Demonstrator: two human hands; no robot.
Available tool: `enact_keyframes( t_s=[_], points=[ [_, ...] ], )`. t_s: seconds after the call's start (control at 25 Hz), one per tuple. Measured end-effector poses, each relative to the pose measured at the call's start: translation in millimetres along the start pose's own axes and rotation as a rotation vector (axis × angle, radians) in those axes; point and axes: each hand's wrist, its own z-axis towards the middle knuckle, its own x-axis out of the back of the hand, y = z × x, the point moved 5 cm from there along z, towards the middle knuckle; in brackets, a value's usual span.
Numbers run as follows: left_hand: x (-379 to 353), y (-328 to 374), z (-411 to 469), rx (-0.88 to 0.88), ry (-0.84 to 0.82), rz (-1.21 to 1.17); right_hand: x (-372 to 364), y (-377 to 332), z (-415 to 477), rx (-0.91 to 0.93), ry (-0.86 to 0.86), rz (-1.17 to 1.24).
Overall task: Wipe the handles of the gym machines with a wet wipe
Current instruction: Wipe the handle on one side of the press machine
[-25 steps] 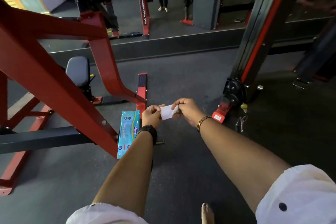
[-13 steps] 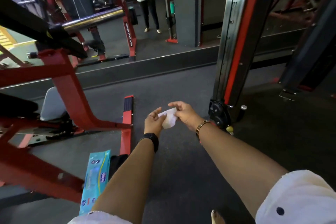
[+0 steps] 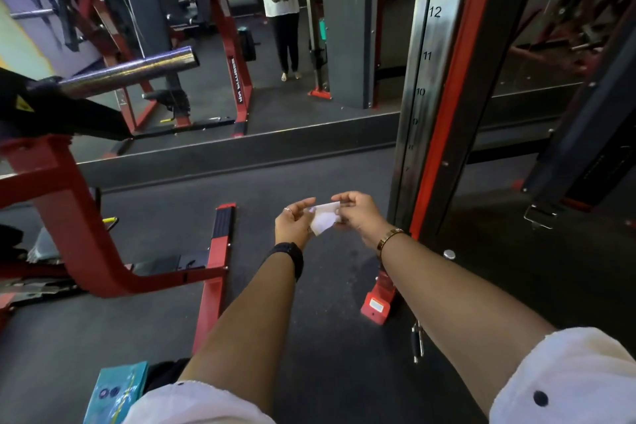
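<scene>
Wet wipe [image 3: 323, 219] stretched between both hands, left hand [image 3: 294, 221] pinching one edge, right hand [image 3: 358, 215] the other

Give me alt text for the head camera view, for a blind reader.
A left hand and a right hand pinch a small white wet wipe between them over a dark gym floor. A red machine frame stands at left, a numbered steel column at right, a teal wipes pack at the bottom.

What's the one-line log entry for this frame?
left hand holds wet wipe | right hand pinches same wipe | no handle touched | wipe pack lower left
</scene>
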Motion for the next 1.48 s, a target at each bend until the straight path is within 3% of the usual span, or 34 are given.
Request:
enact_keyframes(
  t_s=[0.24,0.56,0.88,1.12,1.48],
  points=[
    [-12.8,2.9,87.2,0.039,-0.014,-0.021,-9.4,-12.2,74.9,-0.027,0.017,0.083],
    [25.4,39.6,260.1,0.054,-0.107,-0.003,-91.2,-46.2,223.7,-0.052,-0.030,0.013],
    [38.6,68.4,389.2,0.163,-0.152,-0.164,-140.7,-78.5,335.8,-0.044,0.155,0.027],
    [8.1,93.9,471.1,0.210,-0.199,-0.324,-134.3,-97.3,425.9,0.012,0.260,0.117],
    [-98.7,138.7,650.4,0.266,-0.227,-0.296,-77.8,-155.9,608.9,0.038,0.336,0.213]
  ],
)
